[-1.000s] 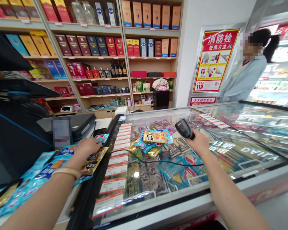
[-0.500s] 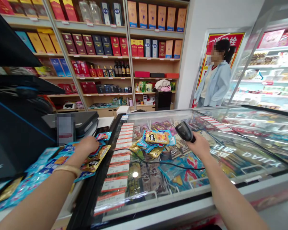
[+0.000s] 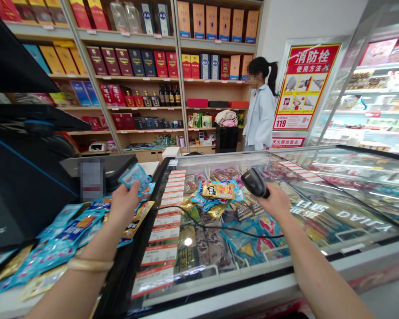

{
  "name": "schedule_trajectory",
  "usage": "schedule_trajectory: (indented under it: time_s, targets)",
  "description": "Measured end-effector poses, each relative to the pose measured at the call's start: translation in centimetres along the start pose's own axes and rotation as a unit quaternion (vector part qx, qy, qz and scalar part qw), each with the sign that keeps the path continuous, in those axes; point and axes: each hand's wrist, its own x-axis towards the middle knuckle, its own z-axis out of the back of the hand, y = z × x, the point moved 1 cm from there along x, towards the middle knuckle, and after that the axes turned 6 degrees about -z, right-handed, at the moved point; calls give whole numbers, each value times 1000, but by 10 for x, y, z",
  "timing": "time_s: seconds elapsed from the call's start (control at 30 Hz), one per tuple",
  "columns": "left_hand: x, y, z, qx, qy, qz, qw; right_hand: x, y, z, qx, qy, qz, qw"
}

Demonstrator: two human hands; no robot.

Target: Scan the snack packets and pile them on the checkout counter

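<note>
My left hand (image 3: 124,204) grips a light-blue snack packet (image 3: 133,175), lifted a little above the counter at the freezer's left edge. Under and beside that hand lie several blue and gold snack packets (image 3: 68,230). In my right hand (image 3: 276,201) is a black barcode scanner (image 3: 254,182), held above the freezer's glass top and tilted toward the left. Its black cable (image 3: 232,227) runs across the glass. A small pile of blue and gold packets (image 3: 216,191) rests on the glass between my hands.
Beneath the freezer glass (image 3: 199,292) lie many wrapped goods. Price labels (image 3: 161,235) line its left side. A black checkout machine (image 3: 23,190) stands at the left. Shelves of boxes (image 3: 133,62) cover the back wall. A person in a light-blue shirt (image 3: 261,115) is beyond the freezer.
My left hand has risen from the counter packets with a light-blue packet in it. The scanner has hardly moved. The person behind the freezer has walked to the left.
</note>
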Motion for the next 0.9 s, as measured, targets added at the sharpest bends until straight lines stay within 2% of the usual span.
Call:
schedule_trajectory:
  time_s: [0.07, 0.13, 0.23, 0.53, 0.73, 0.9]
  targets:
    - [-21, -2, -19, -148, 9, 41, 988, -1, 2, -1, 18, -6, 11, 1000]
    - [-40, -4, -36, -261, 13, 90, 961, -3, 6, -2, 38, -2, 24, 999]
    - [-59, -3, -53, -313, 20, 127, 941, -7, 13, -3, 60, 18, 48, 997]
    - [-72, 19, -68, -359, 41, 141, 921, -24, 39, -1, 195, 62, 168, 964]
    - [-80, 22, -76, -332, 51, 139, 932, -45, 70, 8, 301, 151, 249, 908]
    - [-82, 25, -81, -304, 47, 144, 941, -57, 85, 8, 308, 208, 285, 884]
